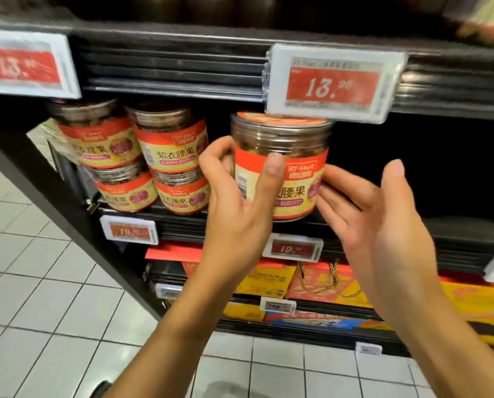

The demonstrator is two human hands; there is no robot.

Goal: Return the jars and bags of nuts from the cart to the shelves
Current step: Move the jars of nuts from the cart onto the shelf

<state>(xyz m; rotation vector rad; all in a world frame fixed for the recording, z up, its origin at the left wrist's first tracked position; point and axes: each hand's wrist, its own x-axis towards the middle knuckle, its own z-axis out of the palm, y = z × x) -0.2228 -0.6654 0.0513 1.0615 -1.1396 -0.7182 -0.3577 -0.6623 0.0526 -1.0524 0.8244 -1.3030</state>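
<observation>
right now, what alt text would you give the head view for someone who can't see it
A person's left hand grips a jar of nuts at the front of a black store shelf, the open right hand touching its other side. Four matching jars sit stacked two high to its left.

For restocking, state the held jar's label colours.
The jar has an orange-red and yellow label; head view.

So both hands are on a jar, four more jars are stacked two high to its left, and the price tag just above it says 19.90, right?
No. In the head view the price tag above the jar reads 13.90, not 19.90. The rest holds: the left hand and right hand are on it, and four more jars stand stacked two high to its left.
</observation>
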